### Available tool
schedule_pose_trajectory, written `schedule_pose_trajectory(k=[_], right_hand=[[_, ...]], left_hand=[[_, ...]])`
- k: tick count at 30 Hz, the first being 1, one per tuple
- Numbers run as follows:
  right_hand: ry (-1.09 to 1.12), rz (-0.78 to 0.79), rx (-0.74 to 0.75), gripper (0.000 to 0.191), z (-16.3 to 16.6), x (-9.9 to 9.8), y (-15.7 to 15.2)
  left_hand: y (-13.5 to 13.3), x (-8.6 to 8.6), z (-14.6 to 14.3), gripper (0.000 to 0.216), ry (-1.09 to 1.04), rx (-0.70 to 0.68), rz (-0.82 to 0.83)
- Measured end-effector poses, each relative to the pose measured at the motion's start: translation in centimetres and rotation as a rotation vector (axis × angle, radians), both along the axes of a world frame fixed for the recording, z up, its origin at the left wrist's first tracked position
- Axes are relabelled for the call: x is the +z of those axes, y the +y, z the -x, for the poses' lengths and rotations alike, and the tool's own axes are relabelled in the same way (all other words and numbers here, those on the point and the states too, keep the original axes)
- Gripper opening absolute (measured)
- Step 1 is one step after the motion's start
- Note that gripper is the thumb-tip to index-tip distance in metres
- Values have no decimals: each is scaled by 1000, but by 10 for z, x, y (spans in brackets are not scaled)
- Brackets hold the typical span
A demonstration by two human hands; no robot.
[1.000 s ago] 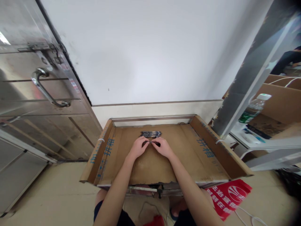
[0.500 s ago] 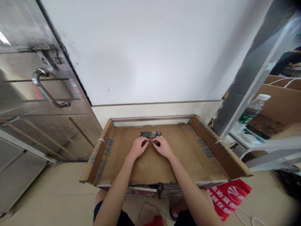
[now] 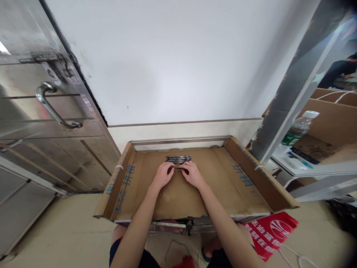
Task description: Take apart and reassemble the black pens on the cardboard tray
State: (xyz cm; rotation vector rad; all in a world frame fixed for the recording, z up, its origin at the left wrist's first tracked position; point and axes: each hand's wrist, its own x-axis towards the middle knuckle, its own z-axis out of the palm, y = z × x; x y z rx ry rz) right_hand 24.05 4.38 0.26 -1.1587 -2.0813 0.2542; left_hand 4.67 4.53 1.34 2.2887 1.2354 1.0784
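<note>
Between my two hands lies a thin dark pen (image 3: 177,168), held level by its ends just above the cardboard or resting on it; I cannot tell which. My left hand (image 3: 164,174) pinches one end with thumb and fingers. At the other end, my right hand (image 3: 193,173) has its fingers closed on the pen too. Just beyond my fingertips, several dark pens (image 3: 178,159) with clear parts lie side by side in a row on the cardboard sheet (image 3: 181,201). The fingers cover both ends of the held pen.
Folded cardboard walls (image 3: 248,175) border the work surface left and right. A steel door with a handle (image 3: 55,108) stands at left. To the right are a water bottle (image 3: 299,128), a cardboard box (image 3: 337,126) and a person (image 3: 340,70) farther back. A red printed sheet (image 3: 272,234) hangs low right.
The right fingers have shifted slightly on the pen, and a little more of its middle shows. The row of pens stays in place. The view has moved very slightly.
</note>
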Motion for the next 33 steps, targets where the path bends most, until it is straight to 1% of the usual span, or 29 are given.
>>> schedule_pose_trajectory(k=[6, 14, 19, 27, 33], right_hand=[[21, 2, -43, 11, 0, -1, -1], [26, -8, -29, 13, 0, -1, -1], [20, -12, -39, 12, 0, -1, -1], [-3, -8, -46, 12, 0, 3, -6], [-22, -16, -44, 13, 1, 2, -7]], left_hand=[[0, -2, -1, 14, 11, 32, -9], [-1, -1, 0, 14, -20, 8, 2], [0, -1, 0, 13, 16, -19, 17], [-1, -1, 0, 12, 55, 3, 16], [-2, -2, -2, 16, 70, -40, 8]])
